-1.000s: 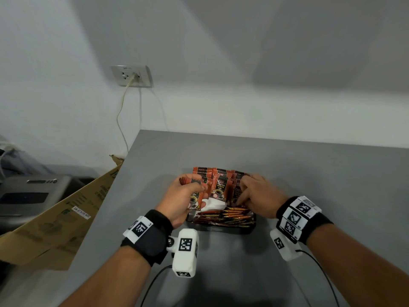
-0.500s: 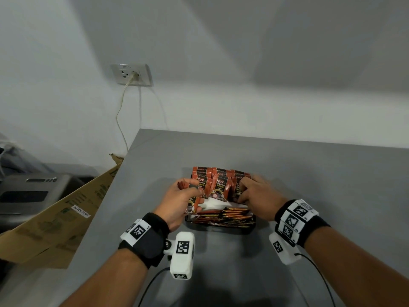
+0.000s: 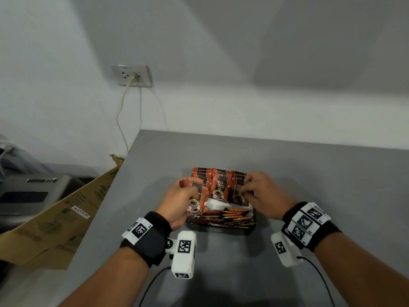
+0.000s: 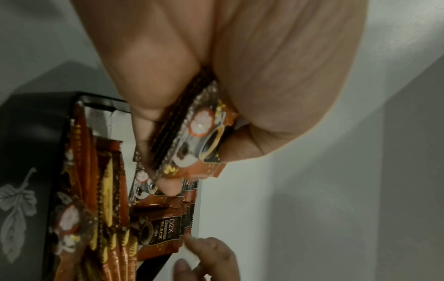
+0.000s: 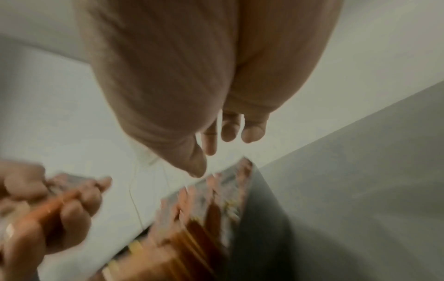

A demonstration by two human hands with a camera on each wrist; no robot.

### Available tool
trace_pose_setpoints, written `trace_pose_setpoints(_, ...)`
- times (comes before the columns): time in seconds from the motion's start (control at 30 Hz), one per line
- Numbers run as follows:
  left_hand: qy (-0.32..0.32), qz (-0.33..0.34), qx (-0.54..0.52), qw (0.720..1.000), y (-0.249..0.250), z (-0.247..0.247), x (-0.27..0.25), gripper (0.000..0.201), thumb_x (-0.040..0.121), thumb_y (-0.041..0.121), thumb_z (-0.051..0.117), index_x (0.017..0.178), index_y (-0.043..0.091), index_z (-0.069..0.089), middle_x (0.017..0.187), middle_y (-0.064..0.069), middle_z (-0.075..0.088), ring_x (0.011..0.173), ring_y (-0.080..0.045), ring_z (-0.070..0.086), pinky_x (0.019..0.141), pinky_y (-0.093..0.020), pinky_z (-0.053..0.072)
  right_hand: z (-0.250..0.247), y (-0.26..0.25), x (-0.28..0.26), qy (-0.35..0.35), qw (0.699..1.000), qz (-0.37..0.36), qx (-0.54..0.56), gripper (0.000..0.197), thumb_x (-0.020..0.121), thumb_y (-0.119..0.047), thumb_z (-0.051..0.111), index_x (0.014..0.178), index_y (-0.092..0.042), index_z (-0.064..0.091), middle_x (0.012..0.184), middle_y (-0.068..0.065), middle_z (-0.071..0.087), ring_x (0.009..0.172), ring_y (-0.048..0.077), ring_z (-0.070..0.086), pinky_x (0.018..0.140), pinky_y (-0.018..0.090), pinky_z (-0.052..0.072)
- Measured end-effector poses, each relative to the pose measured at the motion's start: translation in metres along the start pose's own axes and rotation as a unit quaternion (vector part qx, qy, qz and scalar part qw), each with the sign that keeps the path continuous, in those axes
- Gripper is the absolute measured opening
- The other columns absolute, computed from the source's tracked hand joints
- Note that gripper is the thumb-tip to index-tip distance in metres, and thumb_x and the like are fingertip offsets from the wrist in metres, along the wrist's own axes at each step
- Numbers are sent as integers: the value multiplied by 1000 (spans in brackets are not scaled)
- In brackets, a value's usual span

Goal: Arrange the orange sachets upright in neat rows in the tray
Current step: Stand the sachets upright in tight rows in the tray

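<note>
Gripping sachets (image 3: 197, 197) at tray (image 3: 252, 226) edge.

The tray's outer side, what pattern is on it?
Black tray with pale grey leaf prints, clearest in the left wrist view.

Left hand (image 3: 180, 201) grips a small stack of sachets (image 3: 197, 196) at the tray's (image 3: 221, 227) left end, held upright. Right hand (image 3: 264, 197) is at the right end, fingertips on the standing sachets (image 3: 221, 186) in the back rows. In the tray's near half more sachets (image 3: 230, 217) lie flat, piled. The tray sits on a grey table (image 3: 309, 173). Off to the left: cardboard (image 3: 55, 220), a grey machine (image 3: 26, 196), and a wall socket (image 3: 132, 75) with a cable plugged in.
</note>
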State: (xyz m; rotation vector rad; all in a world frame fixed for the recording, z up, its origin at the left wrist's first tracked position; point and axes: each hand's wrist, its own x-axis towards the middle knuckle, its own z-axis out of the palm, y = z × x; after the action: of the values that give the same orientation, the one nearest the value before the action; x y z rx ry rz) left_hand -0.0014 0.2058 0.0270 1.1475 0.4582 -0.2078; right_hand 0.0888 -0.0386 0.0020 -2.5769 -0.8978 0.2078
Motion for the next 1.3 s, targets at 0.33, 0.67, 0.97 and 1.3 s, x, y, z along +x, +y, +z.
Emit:
trace_pose_setpoints(0.33,-44,105,55,992,10,32,5,44,76,-24,66,109,1,55,86,-15,66,66,-23,65,59,-30,57,-48,-75,24,23,969,30,245,19,83,-10,74,94,-25,75,86,-9,74,79,3,69,75,18,54)
trace_pose_setpoints(0.67,76,90,73,990,16,-4,2,37,90,-9,54,68,19,64,68,-11,55,61,-22,48,58,-33,39,-21,-51,54,0,985,139,104,25,87,-5,67,81,-29,65,87,-8,66,83,11,65,74,23,53)
trace_pose_setpoints(0.97,83,39,77,993,2,-16,4,17,89,-2,62,99,11,60,83,-15,68,80,-31,57,68,-40,48,5,-52,58,-46,987,149,33,24,88,1,57,92,-19,70,99,1,67,83,20,65,73,32,55)
trace_pose_setpoints(1.3,71,14,71,995,-2,-14,3,41,78,-13,40,105,9,61,96,-18,64,84,-26,59,70,-43,53,6,-48,56,-44,987,151,32,22,89,1,56,94,-17,69,106,4,65,86,21,64,74,34,58)
